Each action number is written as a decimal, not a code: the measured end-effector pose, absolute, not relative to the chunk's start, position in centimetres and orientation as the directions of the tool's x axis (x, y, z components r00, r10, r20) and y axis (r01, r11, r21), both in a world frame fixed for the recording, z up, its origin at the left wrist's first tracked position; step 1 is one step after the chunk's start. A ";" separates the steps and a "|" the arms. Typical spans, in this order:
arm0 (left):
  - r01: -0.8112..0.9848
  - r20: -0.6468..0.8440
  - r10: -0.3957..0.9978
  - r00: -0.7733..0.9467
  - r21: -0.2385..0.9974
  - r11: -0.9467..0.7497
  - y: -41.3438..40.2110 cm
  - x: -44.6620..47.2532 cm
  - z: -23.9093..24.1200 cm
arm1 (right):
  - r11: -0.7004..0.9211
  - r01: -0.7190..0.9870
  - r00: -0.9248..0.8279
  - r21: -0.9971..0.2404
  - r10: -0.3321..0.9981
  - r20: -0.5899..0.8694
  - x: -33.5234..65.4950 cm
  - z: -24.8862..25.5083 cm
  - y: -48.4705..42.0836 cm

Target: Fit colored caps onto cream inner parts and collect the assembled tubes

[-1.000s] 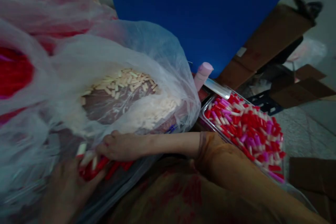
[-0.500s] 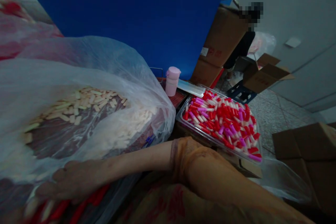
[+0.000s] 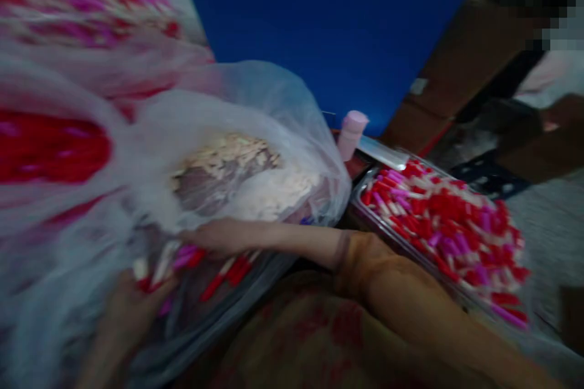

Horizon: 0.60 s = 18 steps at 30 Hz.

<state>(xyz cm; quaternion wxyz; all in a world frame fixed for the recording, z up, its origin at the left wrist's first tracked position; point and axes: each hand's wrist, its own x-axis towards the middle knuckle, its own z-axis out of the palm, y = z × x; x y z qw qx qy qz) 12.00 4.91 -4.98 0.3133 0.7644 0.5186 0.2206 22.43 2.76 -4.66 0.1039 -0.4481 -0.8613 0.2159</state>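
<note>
At the lower left, my left hand (image 3: pixel 132 304) is closed around small whitish tubes (image 3: pixel 162 264) with red ends, which stick up between thumb and fingers. My right hand (image 3: pixel 216 237) is just beyond it, fingers curled down over small pink and red plastic pieces (image 3: pixel 189 255); blur hides the fingertips. More red-capped tubes (image 3: pixel 235 270) lie on the dark surface below my right wrist. Beyond that hand, a cloudy plastic bag (image 3: pixel 301 115) opens over a heap of loose cream-coloured small tubes (image 3: pixel 241 152).
A clear tray (image 3: pixel 396 240) full of red, pink and white tubes stands at the right. Behind it are a pink bottle (image 3: pixel 351 137) and a blue panel (image 3: pixel 319 24). Bagged red and pink pieces (image 3: pixel 50 146) lie left. Cardboard boxes (image 3: pixel 456 55) and a partly visible person are at the back right.
The view has swung left, so everything sits further right. My left hand has come into clear view with tubes in it. My right hand has lifted from the red-capped tubes near the front edge.
</note>
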 end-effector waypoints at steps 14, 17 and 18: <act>0.730 -0.163 0.963 0.214 0.682 -0.047 -2.3 3.9 -6.2 | 0.545 0.614 -0.685 -0.571 0.727 -0.043 27.1 -4.5 -4.0; 0.816 -0.247 0.925 0.288 0.568 -0.103 -3.2 4.4 -5.6 | 0.571 0.648 -0.685 -0.505 0.727 -0.057 26.9 -5.1 -4.1; 0.830 -0.257 0.916 0.309 0.543 -0.127 -3.2 4.5 -5.3 | 0.577 0.659 -0.681 -0.483 0.730 -0.057 26.8 -5.1 -4.0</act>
